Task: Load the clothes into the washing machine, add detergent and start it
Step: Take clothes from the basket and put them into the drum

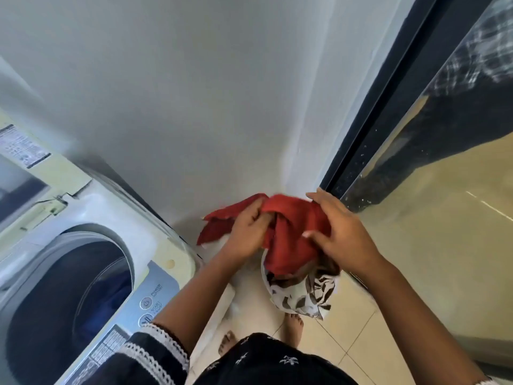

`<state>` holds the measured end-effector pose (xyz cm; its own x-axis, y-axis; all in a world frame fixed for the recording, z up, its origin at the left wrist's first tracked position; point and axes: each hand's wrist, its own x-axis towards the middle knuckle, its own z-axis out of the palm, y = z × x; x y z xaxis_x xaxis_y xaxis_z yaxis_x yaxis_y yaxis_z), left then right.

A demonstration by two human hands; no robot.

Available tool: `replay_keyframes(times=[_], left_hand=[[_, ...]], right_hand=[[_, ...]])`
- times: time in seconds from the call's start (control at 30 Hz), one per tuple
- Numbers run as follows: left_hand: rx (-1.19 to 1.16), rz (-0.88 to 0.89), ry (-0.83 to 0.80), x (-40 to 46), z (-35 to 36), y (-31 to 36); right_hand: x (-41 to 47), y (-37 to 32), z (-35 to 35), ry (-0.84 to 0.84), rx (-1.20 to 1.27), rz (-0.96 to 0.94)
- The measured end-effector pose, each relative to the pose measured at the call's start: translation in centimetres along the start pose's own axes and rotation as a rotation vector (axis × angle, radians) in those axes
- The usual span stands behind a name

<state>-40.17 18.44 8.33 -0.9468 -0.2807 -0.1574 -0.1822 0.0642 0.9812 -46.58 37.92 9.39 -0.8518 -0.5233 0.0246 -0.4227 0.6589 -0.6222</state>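
Note:
A red cloth (294,234) is bunched up in the air over the floor, right of the washing machine (155,234). My left hand (247,232) grips its left part with curled fingers. My right hand (341,232) holds its right side, thumb and fingers pinching the fabric. Below the red cloth hangs a white garment with brown pattern (302,295); what holds it is hidden. The top-loading machine stands at the left with its lid (19,162) raised and its drum (91,284) open; something dark blue lies inside. Its control panel (147,304) shows power and start buttons.
A white wall (194,93) stands straight ahead. A dark-framed glass sliding door (416,134) runs along the right. The floor is pale tile (349,345), with my bare feet (293,326) on it.

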Motion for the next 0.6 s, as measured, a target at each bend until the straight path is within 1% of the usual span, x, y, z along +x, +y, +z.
replay_keyframes(times=[0.03, 0.07, 0.13, 0.2, 0.23, 0.3, 0.37, 0.4, 0.43, 0.47, 0.5, 0.53, 0.57, 0.6], left_hand=[[-0.221, -0.092, 0.032, -0.1, 0.0, 1.6], [-0.39, -0.146, 0.049, -0.1, -0.1, 2.9], [-0.598, -0.153, 0.061, 0.0, -0.6, 4.9], [-0.654, -0.152, 0.056, -0.4, -1.2, 6.0], [-0.639, -0.157, 0.051, -0.5, -1.5, 6.1], [-0.542, -0.18, 0.077, -0.6, -2.4, 5.2], [-0.267, -0.215, 0.214, -0.1, -3.6, 3.6], [-0.1, -0.237, 0.3, -0.2, -4.1, 2.8], [0.014, -0.223, 0.377, -0.4, -4.4, 2.2], [0.08, -0.137, 0.432, -1.0, -4.6, 1.8], [0.13, 0.011, 0.43, -1.7, -4.6, 1.4], [0.169, 0.162, 0.348, -2.4, -4.2, 1.2], [0.231, 0.258, 0.215, -3.1, -3.6, 1.1], [0.355, 0.298, 0.073, -3.6, -2.8, 0.8]], right_hand=[[0.2, -0.2, 0.1, -0.089, 0.117, 0.003], [0.3, -0.5, 0.4, -0.166, 0.244, 0.024], [0.3, -0.8, 1.5, -0.232, 0.45, 0.056], [0.1, -1.0, 3.0, -0.194, 0.613, 0.094], [0.2, -1.0, 3.8, -0.153, 0.694, 0.109], [0.5, -1.2, 4.5, -0.071, 0.689, 0.139], [1.0, -1.5, 4.1, 0.036, 0.471, 0.109], [1.2, -1.5, 3.7, 0.086, 0.271, 0.079], [1.5, -1.4, 3.3, 0.1, 0.044, 0.057], [1.7, -1.5, 2.9, 0.085, -0.187, 0.068], [2.0, -1.7, 2.5, 0.056, -0.361, 0.079], [2.2, -2.3, 2.2, 0.047, -0.462, 0.055], [2.4, -3.1, 2.0, 0.056, -0.518, -0.009], [2.5, -4.1, 1.9, 0.076, -0.514, -0.095]])
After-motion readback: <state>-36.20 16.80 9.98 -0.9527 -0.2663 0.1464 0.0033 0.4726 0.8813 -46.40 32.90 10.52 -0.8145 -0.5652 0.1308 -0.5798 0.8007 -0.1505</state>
